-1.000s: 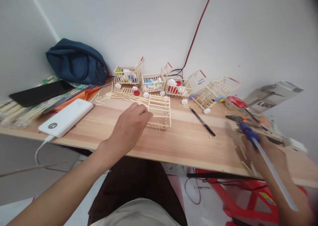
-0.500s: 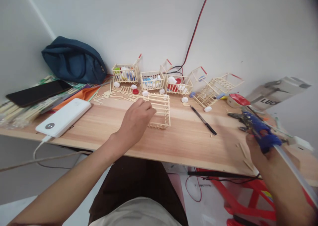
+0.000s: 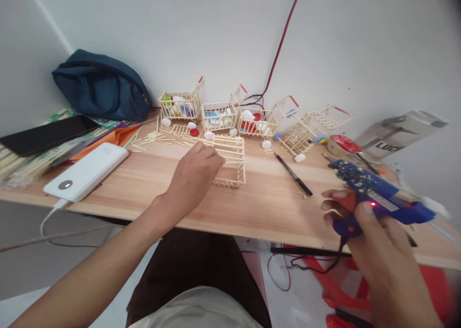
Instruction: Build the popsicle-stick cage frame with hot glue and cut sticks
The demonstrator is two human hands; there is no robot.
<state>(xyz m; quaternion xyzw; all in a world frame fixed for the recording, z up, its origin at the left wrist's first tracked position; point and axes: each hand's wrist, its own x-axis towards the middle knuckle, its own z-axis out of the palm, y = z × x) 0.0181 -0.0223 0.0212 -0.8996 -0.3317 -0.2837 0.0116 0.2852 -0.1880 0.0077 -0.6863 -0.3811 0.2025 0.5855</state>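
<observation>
My left hand point(image 3: 192, 176) rests on the wooden table point(image 3: 252, 208), its curled fingers gripping the left side of a small stick-built cage frame point(image 3: 230, 162). My right hand point(image 3: 363, 236) holds a blue hot glue gun point(image 3: 374, 196) above the table's front right edge, nozzle pointing left and up, a red light glowing on its body. Behind the frame stand finished stick carts point(image 3: 219, 114) filled with coloured bottle caps, and two more carts point(image 3: 309, 126) lie tipped to the right.
A white power bank point(image 3: 86, 169), a black phone point(image 3: 43, 133) and a dark blue bag point(image 3: 99, 85) sit at the left. A black pen point(image 3: 293, 174) lies mid-table. Loose sticks point(image 3: 162, 138), a red-lidded tin point(image 3: 342, 145) and a grey box point(image 3: 399, 133) lie around. A red stool point(image 3: 324, 270) stands below.
My right hand has lifted the glue gun off the table and swung it level, nozzle now pointing left. My left hand has stayed at the cage frame.
</observation>
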